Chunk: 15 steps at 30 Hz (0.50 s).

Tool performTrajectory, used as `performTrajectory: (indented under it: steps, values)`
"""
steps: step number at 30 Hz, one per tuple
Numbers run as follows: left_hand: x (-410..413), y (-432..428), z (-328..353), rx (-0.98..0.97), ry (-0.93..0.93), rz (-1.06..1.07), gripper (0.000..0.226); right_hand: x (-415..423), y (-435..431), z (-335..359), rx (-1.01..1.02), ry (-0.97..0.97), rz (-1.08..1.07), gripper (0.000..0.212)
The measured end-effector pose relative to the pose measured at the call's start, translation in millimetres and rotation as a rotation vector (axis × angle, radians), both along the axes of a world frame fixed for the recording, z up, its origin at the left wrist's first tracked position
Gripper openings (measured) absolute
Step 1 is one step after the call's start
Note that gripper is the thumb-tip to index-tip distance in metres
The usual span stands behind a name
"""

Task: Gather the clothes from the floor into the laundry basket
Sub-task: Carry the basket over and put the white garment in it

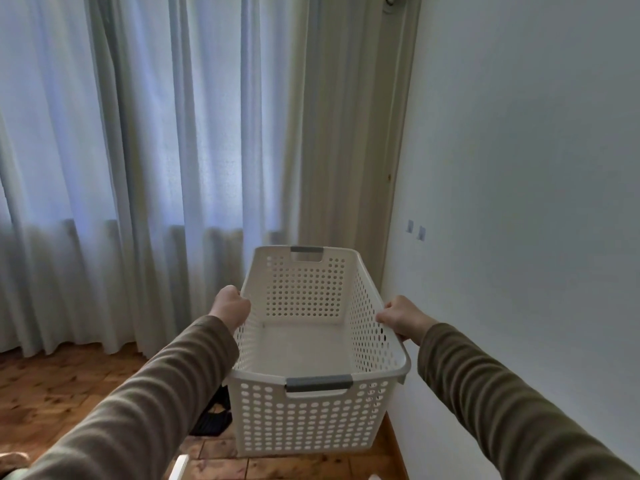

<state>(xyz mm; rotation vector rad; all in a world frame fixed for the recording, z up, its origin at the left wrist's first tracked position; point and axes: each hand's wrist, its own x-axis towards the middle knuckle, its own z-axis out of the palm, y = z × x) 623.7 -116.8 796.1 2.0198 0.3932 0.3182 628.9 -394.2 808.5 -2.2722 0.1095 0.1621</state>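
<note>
Head view: left hand [230,308] and right hand [401,318] each clasp a long rim of the empty white laundry basket [304,420] between them.

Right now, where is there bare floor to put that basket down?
The wooden floor is bare on the left, between the curtains and the left sleeve. It is tighter under the basket, where a dark item lies, with the wall close on the right. Both hands grip its rim.
</note>
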Motion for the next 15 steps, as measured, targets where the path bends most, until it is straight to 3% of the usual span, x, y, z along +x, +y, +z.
performTrajectory:
  steps: [9,15]
  values:
    - [91.3,6.6,-16.2,0.023,0.050,0.009,0.025,90.3,8.4,-19.7,-0.001,0.042,-0.005,0.027]
    - [166.0,21.7,-27.1,0.047,0.063,-0.010,0.019,160.8,22.8,-32.5,0.005,0.057,-0.036,0.019]
